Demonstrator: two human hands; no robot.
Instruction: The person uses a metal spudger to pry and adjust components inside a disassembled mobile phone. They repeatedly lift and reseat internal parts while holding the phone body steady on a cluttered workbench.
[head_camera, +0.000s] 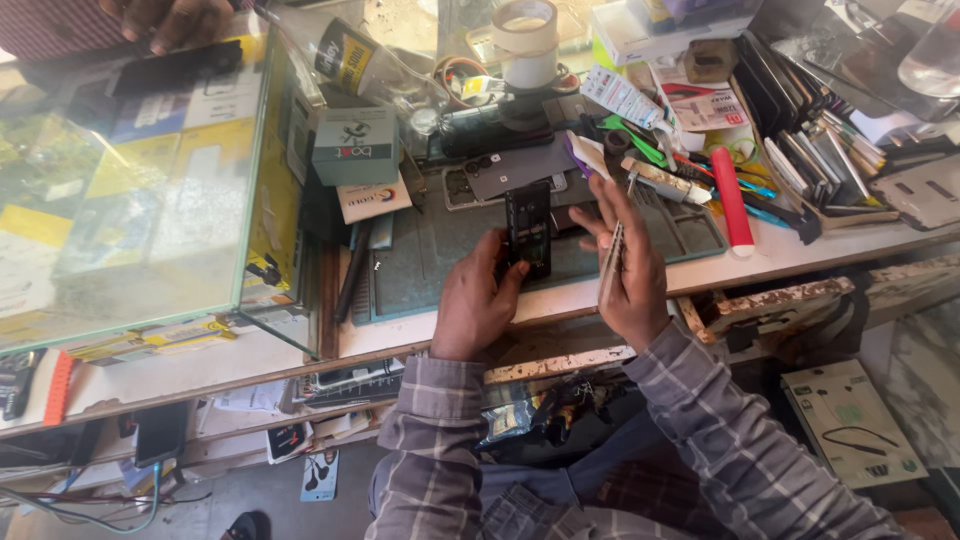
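Over the mat's (440, 270) front edge, an opened phone (528, 232) is pinched upright by left hand (475, 300); right hand (625, 265), pinching tweezers (610, 262), is best kept steady w/ light pressure.

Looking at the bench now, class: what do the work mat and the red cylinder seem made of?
Work mat: probably rubber or silicone; dull grey-green, moulded compartments. Red cylinder: likely plastic; smooth and glossy, though its material cannot be told for sure.
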